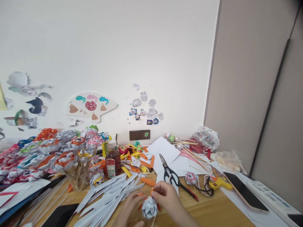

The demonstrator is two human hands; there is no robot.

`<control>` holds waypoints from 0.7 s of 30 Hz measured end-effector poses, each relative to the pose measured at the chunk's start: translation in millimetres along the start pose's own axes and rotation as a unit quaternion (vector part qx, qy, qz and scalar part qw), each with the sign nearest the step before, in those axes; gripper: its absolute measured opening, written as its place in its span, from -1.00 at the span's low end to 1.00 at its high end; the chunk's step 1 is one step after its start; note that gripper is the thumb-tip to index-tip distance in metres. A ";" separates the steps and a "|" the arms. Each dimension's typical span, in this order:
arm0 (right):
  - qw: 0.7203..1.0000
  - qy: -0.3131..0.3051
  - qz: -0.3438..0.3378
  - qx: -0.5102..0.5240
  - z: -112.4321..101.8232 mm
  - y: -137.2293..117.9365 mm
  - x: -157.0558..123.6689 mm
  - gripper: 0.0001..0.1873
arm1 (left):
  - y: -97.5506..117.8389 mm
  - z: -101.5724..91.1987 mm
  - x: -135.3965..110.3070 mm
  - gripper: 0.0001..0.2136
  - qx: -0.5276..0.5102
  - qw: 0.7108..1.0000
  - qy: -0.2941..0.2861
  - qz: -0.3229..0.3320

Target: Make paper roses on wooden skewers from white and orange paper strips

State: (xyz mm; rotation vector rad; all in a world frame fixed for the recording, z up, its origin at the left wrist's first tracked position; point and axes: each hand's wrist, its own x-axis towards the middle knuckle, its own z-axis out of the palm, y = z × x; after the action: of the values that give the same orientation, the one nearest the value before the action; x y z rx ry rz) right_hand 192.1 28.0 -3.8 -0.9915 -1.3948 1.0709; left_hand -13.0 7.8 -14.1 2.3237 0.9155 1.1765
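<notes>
From my distant seat I see a wooden table (213,211) beneath the scissors (168,170), white paper strips (111,195) fanned to their left. Nearer than the scissors, the right hand (169,197) pinches orange paper (152,190); the left hand (129,205) curves half-open, its grip unclear to me. Between both sits a white paper flower (149,208).

Parts I cannot see fully
The bottom edge cuts the left hand (129,205), the black phone (60,215) and the stick (153,221) under the white flower (149,208); the bottle label (110,167) is too small to read.
</notes>
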 end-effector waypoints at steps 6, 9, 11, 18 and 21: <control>0.982 0.010 -0.055 -0.180 12.5 -14.3 -12.0 -0.98 | 15.8 3.1 14.2 -0.75 -0.012 0.995 0.079 -0.060; 0.962 0.023 -0.098 -0.252 20.5 -20.0 -20.0 -0.91 | 23.5 6.4 18.5 -0.79 -0.018 0.997 0.063 -0.045; 0.957 0.032 -0.105 -0.268 23.5 -20.5 -23.0 -0.90 | 24.3 7.4 18.1 -0.80 -0.014 0.996 0.081 -0.039; 0.938 0.033 -0.147 -0.312 22.2 -12.7 -25.7 -0.88 | 18.8 10.1 12.9 -0.87 0.006 0.993 0.119 -0.013; 0.921 0.034 -0.200 -0.332 20.3 -9.8 -26.9 -0.89 | 17.1 11.2 11.1 -0.87 0.040 0.989 0.144 0.016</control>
State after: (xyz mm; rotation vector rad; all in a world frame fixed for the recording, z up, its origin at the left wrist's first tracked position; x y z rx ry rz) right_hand 174.1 -2.1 -1.6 -1.1267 -1.8509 0.2427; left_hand 7.4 2.9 -4.3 2.2740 1.0423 1.5441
